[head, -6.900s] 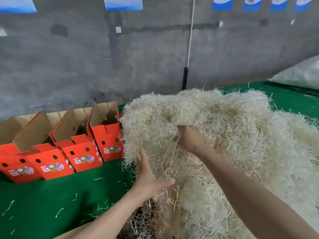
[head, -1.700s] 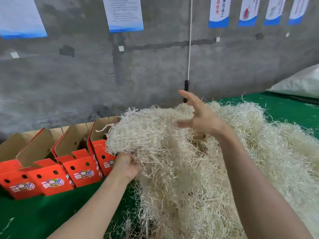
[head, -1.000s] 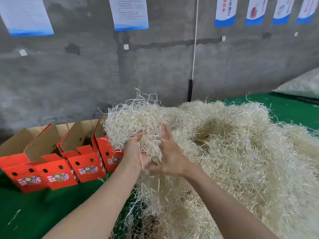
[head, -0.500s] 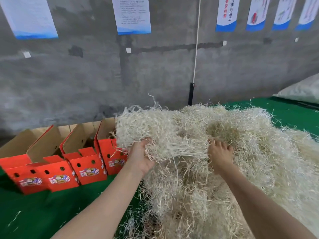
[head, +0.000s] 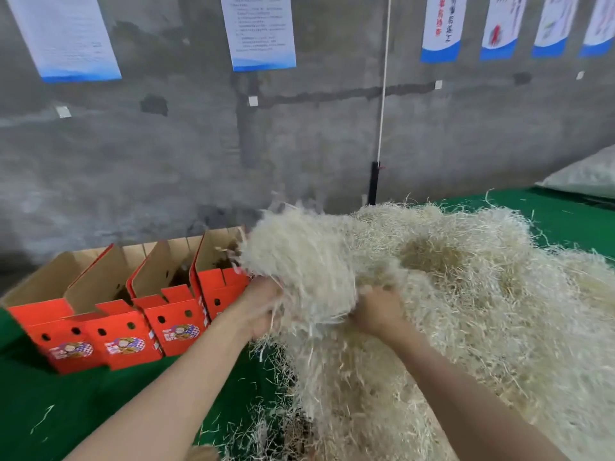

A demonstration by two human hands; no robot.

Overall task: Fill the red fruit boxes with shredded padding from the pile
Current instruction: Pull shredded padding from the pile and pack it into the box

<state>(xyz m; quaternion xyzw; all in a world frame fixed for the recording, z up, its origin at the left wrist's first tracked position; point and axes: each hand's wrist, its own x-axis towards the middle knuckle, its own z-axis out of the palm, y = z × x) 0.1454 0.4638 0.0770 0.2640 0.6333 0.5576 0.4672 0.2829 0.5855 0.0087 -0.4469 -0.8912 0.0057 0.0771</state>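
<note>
2 forearms (head: 186, 387) bare along their visible length, left grip (head: 263, 306) and right grip (head: 379, 311) bare

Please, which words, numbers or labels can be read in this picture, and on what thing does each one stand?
Wall posters: small print, too blurred to read.
Blue-edged banners: red characters, too blurred to read.
Red fruit boxes: picture stickers, no legible words.
Nothing can be quoted.

Red boxes (head: 126, 334); pale-straw padding (head: 466, 311); green table (head: 83, 400).
</note>
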